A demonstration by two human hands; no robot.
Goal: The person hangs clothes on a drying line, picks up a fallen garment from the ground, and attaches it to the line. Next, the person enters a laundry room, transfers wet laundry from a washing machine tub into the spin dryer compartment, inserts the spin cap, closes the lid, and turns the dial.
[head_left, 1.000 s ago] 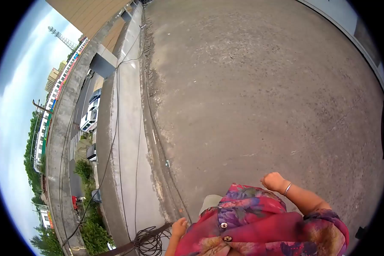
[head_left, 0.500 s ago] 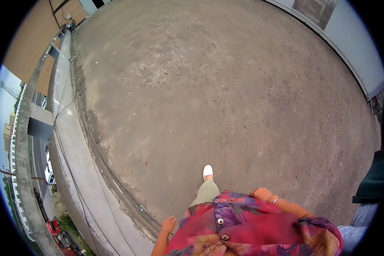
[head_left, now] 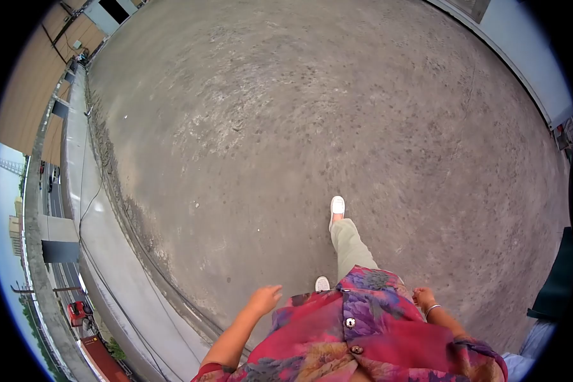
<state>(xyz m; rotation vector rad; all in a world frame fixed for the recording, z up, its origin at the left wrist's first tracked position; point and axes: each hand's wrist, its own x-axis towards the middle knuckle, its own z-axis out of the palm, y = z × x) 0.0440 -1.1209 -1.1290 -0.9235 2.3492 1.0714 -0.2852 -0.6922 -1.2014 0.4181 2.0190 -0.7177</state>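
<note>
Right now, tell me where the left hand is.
In the head view, the left hand hangs empty at lower centre-left, beside the floral shirt, above the concrete floor.

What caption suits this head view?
Empty left hand and right hand swing beside a floral shirt on a concrete rooftop.

Big open rooftop with a rough grey concrete floor, stained and patchy, in flat daylight. A low parapet ledge runs along the left with cables trailing beside it. Pale wall on the right, street way below.
</note>
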